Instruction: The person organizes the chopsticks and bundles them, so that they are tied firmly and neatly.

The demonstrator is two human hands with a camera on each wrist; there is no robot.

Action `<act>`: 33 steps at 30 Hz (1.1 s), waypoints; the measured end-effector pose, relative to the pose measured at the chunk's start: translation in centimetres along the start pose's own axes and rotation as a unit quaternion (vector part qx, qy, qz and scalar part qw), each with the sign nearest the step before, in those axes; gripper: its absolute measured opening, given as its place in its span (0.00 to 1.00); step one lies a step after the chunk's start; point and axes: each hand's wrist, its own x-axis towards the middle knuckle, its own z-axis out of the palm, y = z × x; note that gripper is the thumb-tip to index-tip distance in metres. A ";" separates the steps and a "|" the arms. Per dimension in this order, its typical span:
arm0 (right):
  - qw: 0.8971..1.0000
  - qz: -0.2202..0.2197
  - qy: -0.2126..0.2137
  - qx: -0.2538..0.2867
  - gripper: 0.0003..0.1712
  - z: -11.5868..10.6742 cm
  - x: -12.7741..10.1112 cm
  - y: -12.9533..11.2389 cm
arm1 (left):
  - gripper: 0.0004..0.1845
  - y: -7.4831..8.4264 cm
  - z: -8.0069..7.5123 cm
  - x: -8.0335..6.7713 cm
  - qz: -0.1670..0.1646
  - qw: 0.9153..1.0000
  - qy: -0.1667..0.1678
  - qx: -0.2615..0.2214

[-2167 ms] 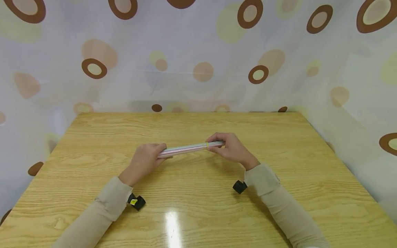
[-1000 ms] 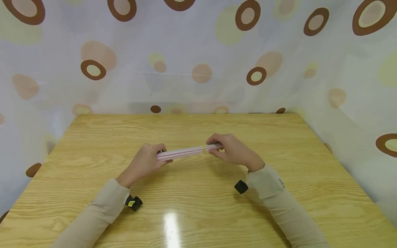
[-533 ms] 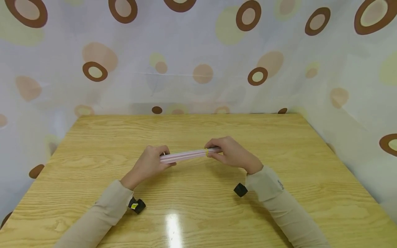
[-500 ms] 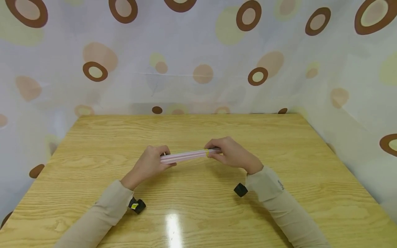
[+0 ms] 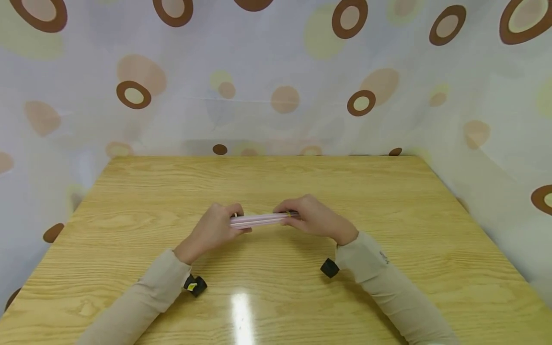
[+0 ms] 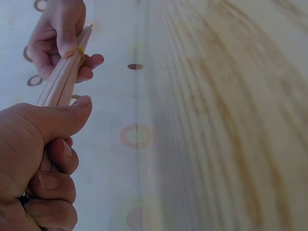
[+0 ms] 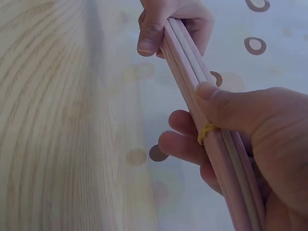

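Both hands, left [image 5: 214,229] and right [image 5: 314,219], grip opposite ends of the sticks [image 5: 258,219] above the desk [image 5: 388,201]; light, stiff, smooth, seemingly best held near the yellow band [image 7: 207,131].

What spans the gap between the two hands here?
A bare stretch of the pink stick bundle runs between the left hand and the right hand; a yellow rubber band sits at the right thumb, clearest in the right wrist view.
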 end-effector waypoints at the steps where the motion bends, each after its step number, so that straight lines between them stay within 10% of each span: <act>1: 1.000 -0.003 -0.002 -0.001 0.13 0.1 0.1 -0.1 | 0.13 0.0 0.0 0.0 0.003 1.000 0.000 0.002; 15: 0.997 0.052 0.005 0.058 0.16 -2.0 -1.0 0.8 | 0.13 -0.3 0.0 0.1 -0.024 1.000 0.020 -0.005; 33: 0.999 0.044 0.023 0.001 0.15 -0.5 -0.2 0.2 | 0.14 0.1 0.1 0.0 0.015 0.999 0.045 0.025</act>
